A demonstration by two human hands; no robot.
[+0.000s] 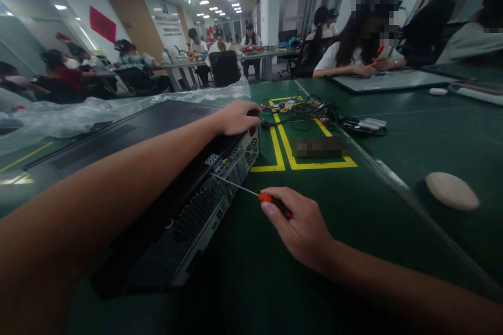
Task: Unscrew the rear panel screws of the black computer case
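A dark computer case (165, 116) lies flat on the green table, its metal rear panel with vents and ports facing right. My left hand (238, 118) rests at the far rear corner of the case, fingers curled over its edge; part of the grip is hidden. In my right hand (301, 220) is a screwdriver (265, 198) with a red and black handle, its fingers closed around it. The long thin shaft points left, and its tip meets the rear panel near the upper edge. Whether the tip sits in a screw is too small to tell.
Beyond the case lies a tangle of cables (314, 107) by yellow tape markings (288, 152). A pale computer mouse (451, 191) sits at right. Clear plastic wrap (98, 110) runs behind the case. Across the table a person (357, 57) works over a flat panel (389, 81).
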